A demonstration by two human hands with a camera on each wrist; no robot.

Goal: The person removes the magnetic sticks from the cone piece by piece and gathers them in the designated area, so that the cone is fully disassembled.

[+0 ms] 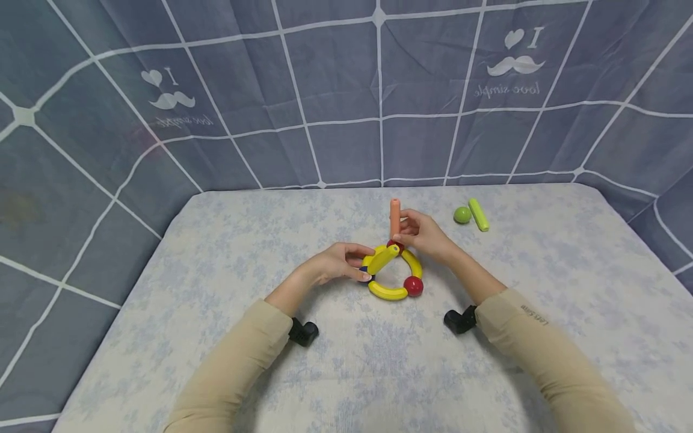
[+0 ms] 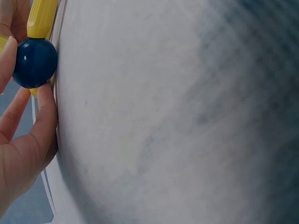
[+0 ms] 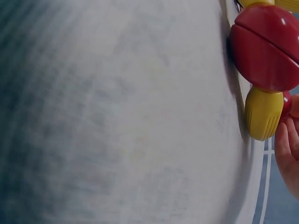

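A ring of curved yellow rods (image 1: 387, 292) and balls lies on the table. My left hand (image 1: 337, 263) pinches the dark blue ball (image 2: 35, 63) at the ring's left side, between thumb and fingers. From that ball a straight yellow rod (image 1: 382, 260) rises at a slant. At the ring's far side my right hand (image 1: 425, 236) holds the lower part of an orange rod (image 1: 395, 216), which stands up at the far red ball (image 1: 399, 246). Another red ball (image 1: 414, 286) sits at the ring's near right; the right wrist view shows its seam. Fingers partly hide the joints.
A green ball (image 1: 462, 215) and a light green rod (image 1: 479, 215) lie at the back right of the table (image 1: 357, 373). Behind the table hangs a grey-blue curtain (image 1: 341, 150) with white lines. Black wrist devices (image 1: 460, 321) stick out near both sleeves.
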